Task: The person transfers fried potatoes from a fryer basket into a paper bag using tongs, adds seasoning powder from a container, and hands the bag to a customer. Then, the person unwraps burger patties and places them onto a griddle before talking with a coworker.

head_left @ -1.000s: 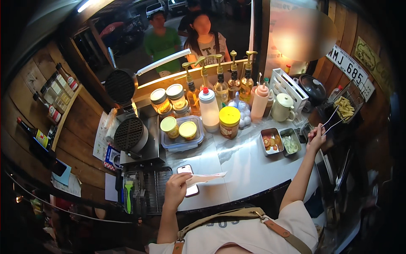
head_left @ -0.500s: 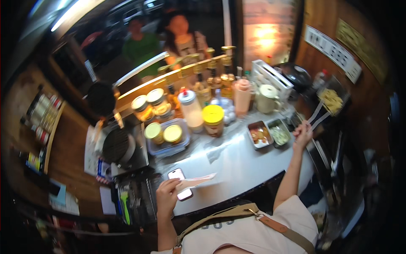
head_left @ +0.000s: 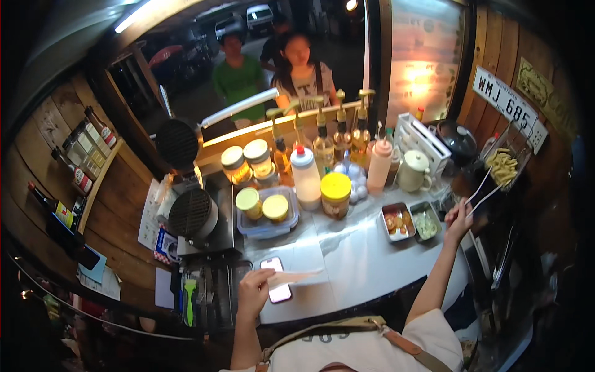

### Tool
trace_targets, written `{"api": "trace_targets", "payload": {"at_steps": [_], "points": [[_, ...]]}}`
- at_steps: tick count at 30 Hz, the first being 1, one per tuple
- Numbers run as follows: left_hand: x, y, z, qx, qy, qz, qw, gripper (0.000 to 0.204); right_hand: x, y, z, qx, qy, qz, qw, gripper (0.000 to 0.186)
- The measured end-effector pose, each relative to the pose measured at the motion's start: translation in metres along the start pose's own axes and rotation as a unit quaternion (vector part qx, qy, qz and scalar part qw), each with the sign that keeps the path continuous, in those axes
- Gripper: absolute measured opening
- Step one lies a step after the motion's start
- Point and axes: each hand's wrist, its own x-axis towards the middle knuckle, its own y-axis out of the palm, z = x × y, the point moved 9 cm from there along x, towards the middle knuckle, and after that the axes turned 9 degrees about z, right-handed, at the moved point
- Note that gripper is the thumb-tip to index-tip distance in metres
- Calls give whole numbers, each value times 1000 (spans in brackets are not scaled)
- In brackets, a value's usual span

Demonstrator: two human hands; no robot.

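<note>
One left grip [head_left: 253,289] pinches paper [head_left: 299,276] (right grip [head_left: 458,218] clasps metal rods [head_left: 480,185]).

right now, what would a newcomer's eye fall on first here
Probably the bright yellow-lidded jar near the centre of the view. Next, the lit phone beside the left hand, and the yellow food pieces at the right, by the tongs in the right hand.

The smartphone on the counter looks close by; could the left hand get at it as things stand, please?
Probably yes: the left hand is right beside the smartphone, though the thin paper it pinches covers part of the screen in this view.
</note>
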Motion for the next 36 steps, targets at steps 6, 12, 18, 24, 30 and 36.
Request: {"api": "trace_targets", "payload": {"at_steps": [6, 12, 18, 24, 30, 36], "points": [[2, -8, 7, -22, -8, -30, 999, 26, 4, -8, 1, -34, 10, 6, 999, 11], [3, -10, -4, -23, 3, -28, 999, 24, 2, -3, 6, -2, 22, -12, 1000, 10], [9, -15, -12, -31, 7, -37, 999, 23, 14, -6, 13, 31, 10, 27, 999, 9], [1, -13, -8, -25, 9, -30, 999, 22, 18, -16, 15, 34, -1, 14, 999, 7], [3, -12, -13, -35, 8, -18, 999, 22, 30, -28, 15, 5, -1, 26, 1000, 7], [2, -15, -10, -37, -5, -35, 999, 23, 5, -28, -2, -35, 23, 14, 999, 10]]}}
